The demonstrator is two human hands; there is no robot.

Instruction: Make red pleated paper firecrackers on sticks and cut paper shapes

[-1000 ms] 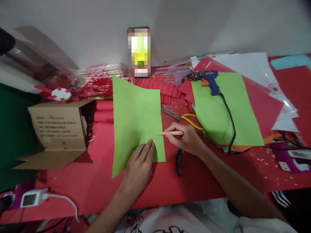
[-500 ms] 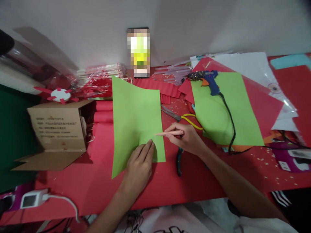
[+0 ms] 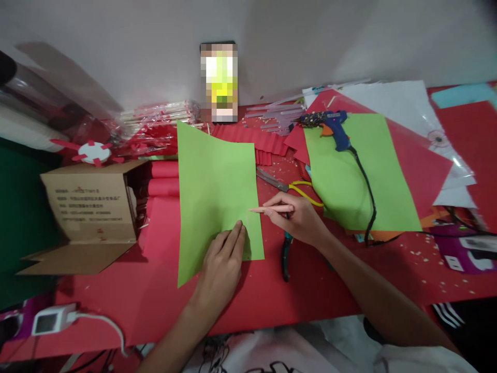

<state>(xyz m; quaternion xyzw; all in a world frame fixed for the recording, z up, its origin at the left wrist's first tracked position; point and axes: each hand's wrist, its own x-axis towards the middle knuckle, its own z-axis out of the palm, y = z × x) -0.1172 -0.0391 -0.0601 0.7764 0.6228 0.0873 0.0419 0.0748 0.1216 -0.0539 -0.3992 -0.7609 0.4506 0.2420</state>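
Right of the box [image 3: 87, 217], the green paper [image 3: 217, 176] looked light, bendy and best held by its edges, while the left hand [image 3: 223, 264], fingers together, pressed it and the right hand [image 3: 298, 216] pinched a pencil [image 3: 278, 209].

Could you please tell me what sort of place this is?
It seems to be a craft worktable, perhaps in a home or workshop: a glue gun lies on a green sheet, yellow-handled scissors lie nearby, and the right hand holds a pencil-like stick at another green sheet.
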